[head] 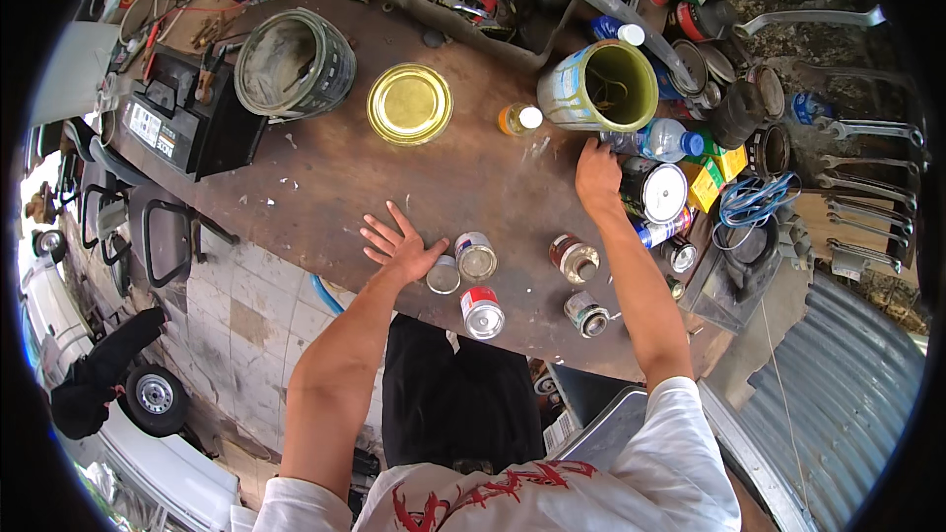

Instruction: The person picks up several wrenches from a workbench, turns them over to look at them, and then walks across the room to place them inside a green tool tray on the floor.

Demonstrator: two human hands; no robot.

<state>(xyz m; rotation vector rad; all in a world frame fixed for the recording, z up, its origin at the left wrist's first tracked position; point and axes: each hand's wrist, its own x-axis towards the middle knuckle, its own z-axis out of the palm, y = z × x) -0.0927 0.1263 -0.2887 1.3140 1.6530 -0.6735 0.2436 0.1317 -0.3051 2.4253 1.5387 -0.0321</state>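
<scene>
My left hand [399, 247] rests on the brown table with its fingers spread and nothing in it. Its thumb is beside a small round tin [443, 275]. Close by stand a blue-and-white labelled can [476, 256] and a red-labelled can [482, 312]. My right hand [599, 174] is at the base end of a clear plastic bottle [654, 140] with a blue cap. Its fingers are curled and partly hidden, so their grip is unclear. Just beyond it is a large paint-streaked can [558, 92]; a white-lidded can [663, 192] lies to its right.
A gold-lidded tin [410, 103], an orange-labelled bottle [520, 119] and a grey bucket [332, 70] stand farther back. A car battery [192, 114] sits at the left. Two small containers [574, 257] [586, 312] stand near the front edge. Wrenches [872, 129] hang at right.
</scene>
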